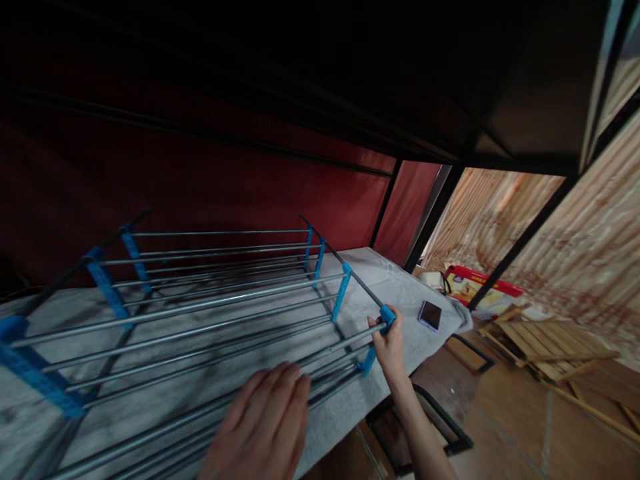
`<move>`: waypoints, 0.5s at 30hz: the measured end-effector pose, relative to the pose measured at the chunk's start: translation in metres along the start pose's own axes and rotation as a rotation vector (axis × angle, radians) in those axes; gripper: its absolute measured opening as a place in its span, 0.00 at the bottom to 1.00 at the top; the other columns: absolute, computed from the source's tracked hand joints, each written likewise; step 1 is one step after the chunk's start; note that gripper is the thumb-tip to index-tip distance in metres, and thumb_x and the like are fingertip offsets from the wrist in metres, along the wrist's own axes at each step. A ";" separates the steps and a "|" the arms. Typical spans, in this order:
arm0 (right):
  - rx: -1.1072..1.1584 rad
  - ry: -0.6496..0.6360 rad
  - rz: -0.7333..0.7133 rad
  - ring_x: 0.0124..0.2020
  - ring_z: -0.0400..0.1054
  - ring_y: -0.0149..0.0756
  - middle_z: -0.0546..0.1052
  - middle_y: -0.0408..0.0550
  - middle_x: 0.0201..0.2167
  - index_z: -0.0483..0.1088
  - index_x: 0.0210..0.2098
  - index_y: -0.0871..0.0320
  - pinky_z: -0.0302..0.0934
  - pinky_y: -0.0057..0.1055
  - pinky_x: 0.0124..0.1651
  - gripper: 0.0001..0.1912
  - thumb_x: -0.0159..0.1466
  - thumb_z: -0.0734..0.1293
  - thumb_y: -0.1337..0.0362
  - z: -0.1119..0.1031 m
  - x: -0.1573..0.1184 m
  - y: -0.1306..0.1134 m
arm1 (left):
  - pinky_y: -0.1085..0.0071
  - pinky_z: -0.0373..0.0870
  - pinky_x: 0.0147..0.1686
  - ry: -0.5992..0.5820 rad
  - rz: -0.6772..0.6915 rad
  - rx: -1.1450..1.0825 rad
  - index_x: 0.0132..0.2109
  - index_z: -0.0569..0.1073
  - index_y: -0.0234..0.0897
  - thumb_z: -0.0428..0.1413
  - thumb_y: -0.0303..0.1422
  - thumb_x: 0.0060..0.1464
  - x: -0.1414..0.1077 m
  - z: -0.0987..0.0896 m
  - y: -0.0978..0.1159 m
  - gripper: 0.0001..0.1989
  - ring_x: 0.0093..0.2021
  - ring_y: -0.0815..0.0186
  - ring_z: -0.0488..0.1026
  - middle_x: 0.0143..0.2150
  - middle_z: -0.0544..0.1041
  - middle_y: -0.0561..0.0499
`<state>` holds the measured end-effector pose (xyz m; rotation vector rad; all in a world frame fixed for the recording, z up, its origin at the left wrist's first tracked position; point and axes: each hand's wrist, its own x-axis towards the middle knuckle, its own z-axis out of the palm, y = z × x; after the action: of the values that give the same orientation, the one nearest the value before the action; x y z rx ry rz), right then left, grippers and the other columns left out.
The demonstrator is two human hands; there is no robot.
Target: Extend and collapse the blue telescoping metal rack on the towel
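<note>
Tubular metal rack (341,293) is resting on grey cloth (395,283), probably handling light and stiff, slick along its tubes (215,301). Right hand (389,340) is gripping a blue corner connector (387,315) (likely the surest hold); left hand (267,423) is covering the near side, fingers together, grip hidden.

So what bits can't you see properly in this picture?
All in the head view:
Palm of the left hand: hidden by the hand's own back, so its grip is unclear.
Blue corner piece: partly covered by the right hand.
Near side of the rack: cut off by the bottom edge.
Red-and-yellow box: crossed by a black post; print too small.
</note>
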<state>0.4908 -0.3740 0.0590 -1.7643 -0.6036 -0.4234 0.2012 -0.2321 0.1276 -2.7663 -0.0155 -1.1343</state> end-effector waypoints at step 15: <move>-0.104 0.136 0.041 0.30 0.71 0.44 0.76 0.48 0.30 0.64 0.46 0.56 0.61 0.36 0.33 0.23 0.66 0.61 0.42 0.016 0.000 0.001 | 0.67 0.77 0.39 -0.579 -0.061 -0.055 0.58 0.68 0.35 0.46 0.19 0.63 0.121 0.068 0.042 0.20 0.43 0.60 0.79 0.47 0.78 0.44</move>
<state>0.4909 -0.3586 0.0532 -1.8264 -0.4551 -0.5494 0.3376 -0.2695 0.1588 -3.0533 -0.1351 -0.3112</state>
